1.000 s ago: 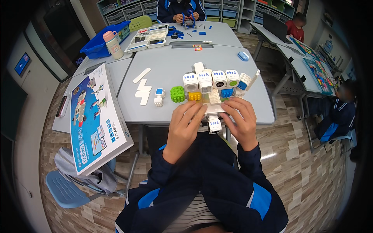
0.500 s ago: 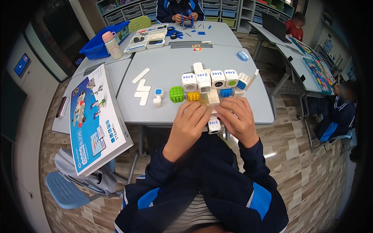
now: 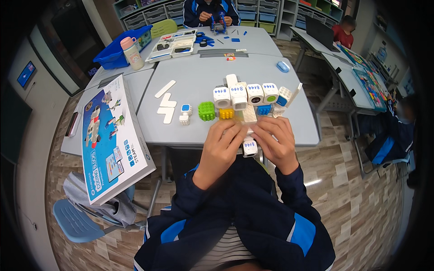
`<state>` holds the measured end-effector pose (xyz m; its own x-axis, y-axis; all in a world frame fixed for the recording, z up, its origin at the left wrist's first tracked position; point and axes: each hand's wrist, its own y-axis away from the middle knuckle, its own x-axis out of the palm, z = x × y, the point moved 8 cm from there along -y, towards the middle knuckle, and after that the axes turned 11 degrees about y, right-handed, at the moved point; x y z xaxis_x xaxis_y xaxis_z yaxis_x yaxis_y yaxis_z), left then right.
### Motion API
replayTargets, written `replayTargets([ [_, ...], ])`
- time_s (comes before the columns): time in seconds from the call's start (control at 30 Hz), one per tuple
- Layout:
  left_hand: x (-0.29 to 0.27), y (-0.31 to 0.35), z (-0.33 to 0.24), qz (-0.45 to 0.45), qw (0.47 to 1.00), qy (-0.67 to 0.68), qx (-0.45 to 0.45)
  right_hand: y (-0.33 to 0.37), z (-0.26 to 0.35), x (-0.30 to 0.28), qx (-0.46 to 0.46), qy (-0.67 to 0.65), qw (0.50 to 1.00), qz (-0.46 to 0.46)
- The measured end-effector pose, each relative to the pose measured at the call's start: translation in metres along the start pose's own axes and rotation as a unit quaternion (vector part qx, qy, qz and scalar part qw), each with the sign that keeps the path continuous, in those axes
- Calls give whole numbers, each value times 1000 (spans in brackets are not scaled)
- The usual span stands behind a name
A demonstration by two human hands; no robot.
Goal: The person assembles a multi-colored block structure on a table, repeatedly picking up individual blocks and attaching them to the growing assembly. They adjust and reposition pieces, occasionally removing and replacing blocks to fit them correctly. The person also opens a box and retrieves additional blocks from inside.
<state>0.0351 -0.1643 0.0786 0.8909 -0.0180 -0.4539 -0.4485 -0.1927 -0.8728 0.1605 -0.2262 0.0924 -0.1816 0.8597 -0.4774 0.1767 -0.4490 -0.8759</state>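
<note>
Left hand (image 3: pixel 220 147) and right hand (image 3: pixel 274 141), fingers curled, grip a half-hidden white piece (image 3: pixel 250 129) from both sides near the table's edge; the white brick (image 3: pixel 249 114) lies just beyond, long axis pointing away, neither hand clearly nearer.

On the smooth grey table (image 3: pixel 194 88) we see glossy white plastic cubes (image 3: pixel 238 95) and a studded green plastic block (image 3: pixel 206 111), with a wood-grained floor (image 3: pixel 343 194) below the table

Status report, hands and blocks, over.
Left hand, right hand at block build, exact hold hidden. White cube between them. Green block beyond left hand.
</note>
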Motion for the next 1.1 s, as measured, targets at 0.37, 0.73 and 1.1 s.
replayTargets([
  [0.37, -5, 5, 4, -15, 1000, 12, -20, -6, -1, 1, -1, -32, 999, 28],
  [0.73, 1, 0, -1, 14, 999, 33, -20, -4, -9, -6, 34, -30, 998, 40],
  [1.1, -15, 16, 12, -35, 992, 96, -70, -6, -3, 2, 29, -62, 996, 48],
])
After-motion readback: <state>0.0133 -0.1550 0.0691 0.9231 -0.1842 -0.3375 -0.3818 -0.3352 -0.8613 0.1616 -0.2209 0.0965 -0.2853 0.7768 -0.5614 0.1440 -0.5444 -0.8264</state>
